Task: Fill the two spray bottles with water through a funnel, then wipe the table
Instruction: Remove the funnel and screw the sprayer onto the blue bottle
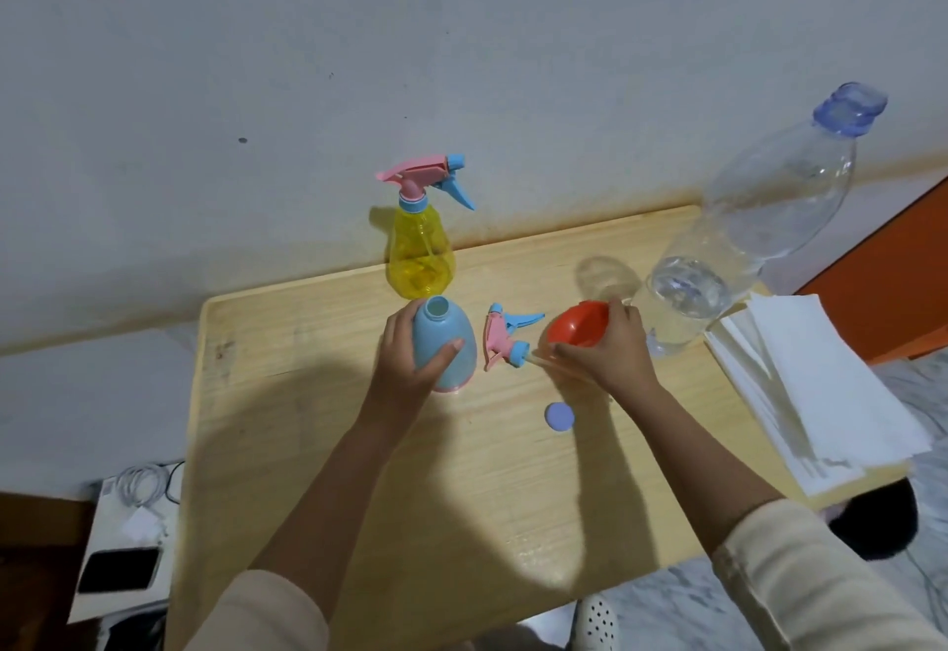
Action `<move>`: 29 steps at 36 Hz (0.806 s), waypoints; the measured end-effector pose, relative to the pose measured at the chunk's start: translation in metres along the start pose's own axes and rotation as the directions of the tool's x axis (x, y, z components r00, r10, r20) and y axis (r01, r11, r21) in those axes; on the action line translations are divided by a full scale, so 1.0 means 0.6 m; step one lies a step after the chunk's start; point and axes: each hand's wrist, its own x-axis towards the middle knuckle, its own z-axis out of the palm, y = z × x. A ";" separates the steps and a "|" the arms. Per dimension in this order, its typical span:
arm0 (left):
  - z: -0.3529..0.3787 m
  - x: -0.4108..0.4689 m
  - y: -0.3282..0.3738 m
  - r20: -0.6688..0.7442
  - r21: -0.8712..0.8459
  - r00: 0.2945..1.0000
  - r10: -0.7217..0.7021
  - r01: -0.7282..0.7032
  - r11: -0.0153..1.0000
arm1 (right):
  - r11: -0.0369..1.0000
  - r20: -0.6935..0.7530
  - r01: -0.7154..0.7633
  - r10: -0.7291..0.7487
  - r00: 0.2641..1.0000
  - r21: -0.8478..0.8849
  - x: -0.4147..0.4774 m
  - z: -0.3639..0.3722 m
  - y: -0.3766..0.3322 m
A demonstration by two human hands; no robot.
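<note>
Grip of left hand [405, 353] curled round blue bottle [442, 330], right hand [610, 349] pinching red funnel [574, 325].

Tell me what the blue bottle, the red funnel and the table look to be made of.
The blue bottle looks like opaque plastic, matte and evenly coloured. The red funnel is probably smooth moulded plastic with a slight sheen. The table is light wood or wood-look laminate: grain lines show, but not which.
</note>
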 end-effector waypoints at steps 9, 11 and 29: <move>-0.006 -0.004 0.005 0.003 0.011 1.000 -0.014 0.014 1.000 | 0.997 0.047 0.005 -0.002 0.999 -0.071 0.009 0.003 -0.004; -0.007 -0.003 0.002 0.013 0.015 1.000 -0.021 0.021 1.000 | 0.994 0.002 0.076 -0.076 0.997 -0.078 -0.003 0.001 -0.014; -0.015 -0.017 -0.008 -0.013 0.043 1.000 -0.024 0.024 0.999 | 0.617 0.343 0.434 -0.268 0.900 -0.657 0.001 0.150 -0.033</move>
